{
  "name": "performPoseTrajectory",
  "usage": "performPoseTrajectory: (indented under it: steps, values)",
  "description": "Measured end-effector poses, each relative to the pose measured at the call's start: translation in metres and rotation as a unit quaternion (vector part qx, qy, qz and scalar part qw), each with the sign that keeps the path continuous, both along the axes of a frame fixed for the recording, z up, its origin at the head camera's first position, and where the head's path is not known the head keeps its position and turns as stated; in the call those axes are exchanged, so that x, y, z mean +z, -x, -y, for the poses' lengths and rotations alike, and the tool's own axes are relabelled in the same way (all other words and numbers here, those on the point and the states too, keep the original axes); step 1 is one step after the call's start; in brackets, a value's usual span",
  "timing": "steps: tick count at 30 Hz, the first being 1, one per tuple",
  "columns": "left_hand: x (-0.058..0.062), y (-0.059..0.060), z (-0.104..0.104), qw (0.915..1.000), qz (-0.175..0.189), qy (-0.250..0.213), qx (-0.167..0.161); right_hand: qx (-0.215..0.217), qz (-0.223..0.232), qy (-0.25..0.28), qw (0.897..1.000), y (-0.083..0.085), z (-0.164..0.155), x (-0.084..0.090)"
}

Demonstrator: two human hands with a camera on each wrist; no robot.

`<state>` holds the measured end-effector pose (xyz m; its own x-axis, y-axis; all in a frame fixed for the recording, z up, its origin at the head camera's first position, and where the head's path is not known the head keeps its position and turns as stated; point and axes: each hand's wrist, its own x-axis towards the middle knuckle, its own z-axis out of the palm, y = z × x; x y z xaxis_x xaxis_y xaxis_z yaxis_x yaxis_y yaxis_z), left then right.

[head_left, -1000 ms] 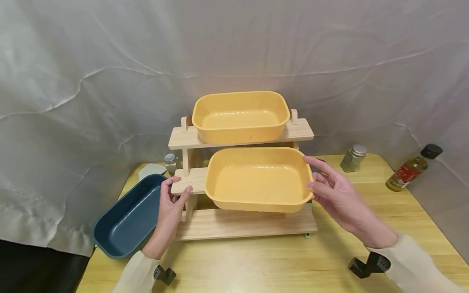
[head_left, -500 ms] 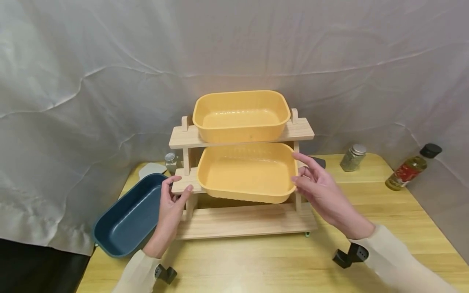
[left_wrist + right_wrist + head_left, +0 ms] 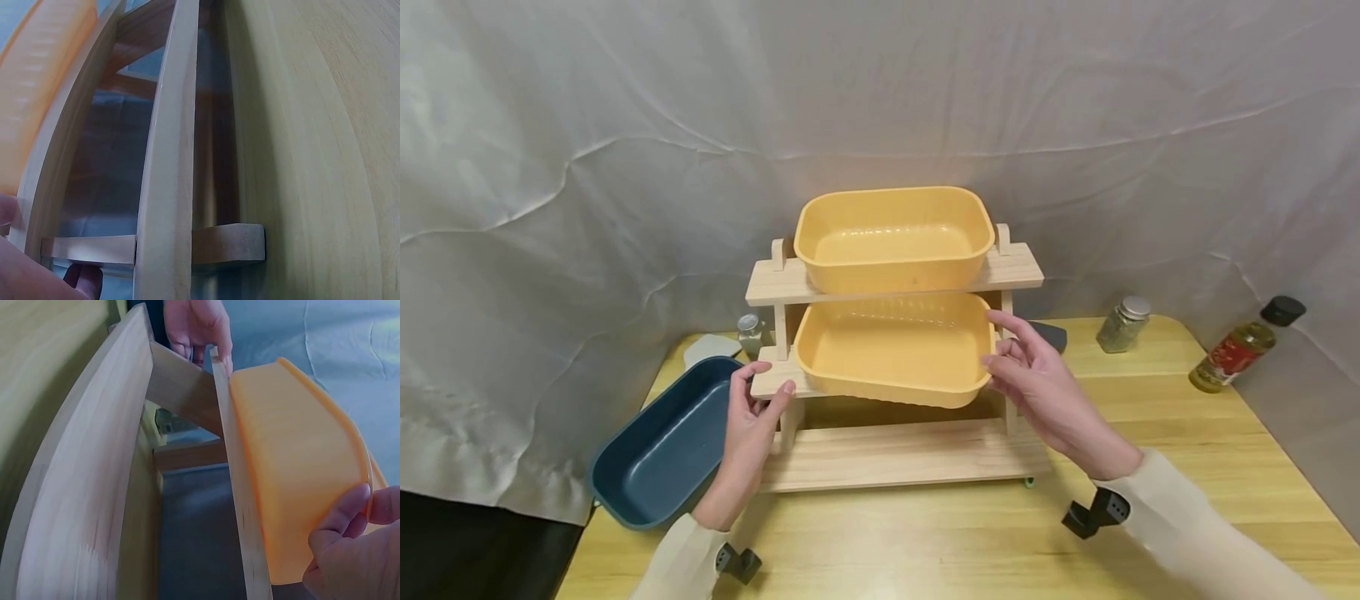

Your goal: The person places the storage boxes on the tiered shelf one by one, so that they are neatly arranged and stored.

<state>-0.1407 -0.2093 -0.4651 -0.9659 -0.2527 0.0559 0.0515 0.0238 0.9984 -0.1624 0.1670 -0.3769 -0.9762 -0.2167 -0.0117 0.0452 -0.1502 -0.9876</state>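
Since a second ago the lower yellow tub [image 3: 895, 350] has slid back onto the middle shelf of the wooden rack [image 3: 895, 454], under the upper yellow tub [image 3: 893, 233]. Its front edge juts slightly past the shelf. Right hand [image 3: 1037, 383] grips its right rim with curled fingers; left hand [image 3: 748, 417] pinches the rack's left shelf end. Left of the rack sits a blue tub [image 3: 662, 446] on the pale wooden table [image 3: 1150, 467]. Right of the rack stand a spice jar [image 3: 1122, 323] and an oil bottle [image 3: 1243, 343]. Behind the rack hangs a wrinkled grey sheet [image 3: 587, 167].
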Motion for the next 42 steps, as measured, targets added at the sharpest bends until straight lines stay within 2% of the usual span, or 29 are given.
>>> performPoseTrajectory:
  steps: [6,10,13,17,22,31,42]
  values:
    - [0.0,0.0,0.0,1.0,0.003,0.007,-0.001,-0.012,-0.005,-0.044,0.999,-0.001,-0.001,-0.001]
    - [0.0,0.0,0.0,1.0,0.001,0.009,0.002,-0.033,-0.026,-0.09,0.995,-0.009,0.0,-0.001]
    - [0.0,0.0,0.0,0.9999,-0.004,0.008,0.005,-0.043,-0.033,-0.096,0.994,-0.015,0.003,-0.002]
    - [0.0,-0.001,0.0,0.9999,-0.009,0.006,0.008,-0.036,-0.035,-0.072,0.996,-0.018,0.006,-0.002]
    - [-0.001,-0.001,0.0,0.9999,-0.01,-0.001,0.008,-0.024,-0.03,-0.033,0.999,-0.012,0.006,-0.002]
    - [-0.003,0.001,0.001,1.0,-0.004,-0.001,0.001,-0.009,-0.038,-0.038,0.998,0.001,-0.001,0.0]
    - [-0.002,0.0,0.0,1.0,0.001,0.004,0.002,0.003,-0.027,-0.025,0.999,0.017,-0.005,0.0]
